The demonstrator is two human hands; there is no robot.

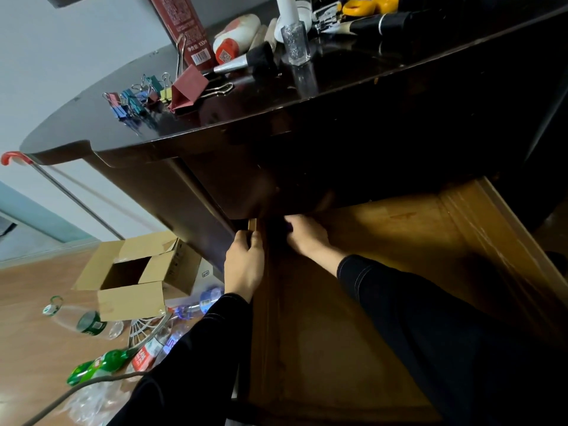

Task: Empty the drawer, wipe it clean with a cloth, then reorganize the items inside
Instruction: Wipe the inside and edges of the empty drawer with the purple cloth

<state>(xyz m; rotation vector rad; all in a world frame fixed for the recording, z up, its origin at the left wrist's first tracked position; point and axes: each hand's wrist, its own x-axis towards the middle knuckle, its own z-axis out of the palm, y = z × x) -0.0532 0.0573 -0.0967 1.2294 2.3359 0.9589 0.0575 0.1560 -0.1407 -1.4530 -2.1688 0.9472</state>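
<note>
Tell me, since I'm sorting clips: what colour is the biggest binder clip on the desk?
Dark red biggest binder clip, clearest in the head view.

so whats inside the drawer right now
The pulled-out part of the drawer shows only bare wood, with the right hand reaching in at its back. The rest lies hidden under the dark desk top.

Dim indoor light, soft and cool off the pale wall at upper left. The dark glossy surface throws back faint sheen and mirror-like reflections of the clips and bottle. Deep shadow under its edge swallows the back of the drawer, where the hands blur slightly. Sleeves go near black, detail lost. Wide-angle view is tilted, lines bowing at the edges; floor bottles look soft.
</note>
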